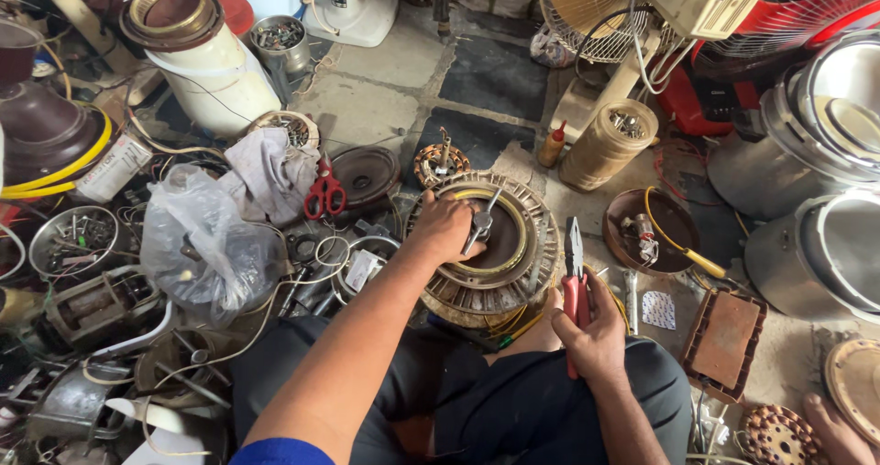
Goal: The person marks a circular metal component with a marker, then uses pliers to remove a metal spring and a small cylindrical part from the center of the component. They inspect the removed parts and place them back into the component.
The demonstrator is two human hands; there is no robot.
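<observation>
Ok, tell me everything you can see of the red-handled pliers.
The red-handled pliers have dark metal jaws, closed, pointing up and away from the person. The right hand grips the red handles low, holding the tool nearly upright beside the round, ribbed metal motor disc on the floor. The jaws hold nothing. The left hand rests on the disc, apart from the pliers.

Round finned motor stator (495, 277) lies flat on floor; red-handled pliers (575, 286) upright.

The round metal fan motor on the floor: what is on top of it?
On the round metal fan motor, the left hand rests and holds a grey metal tool at the centre. The hand covers the part beneath it.
</observation>
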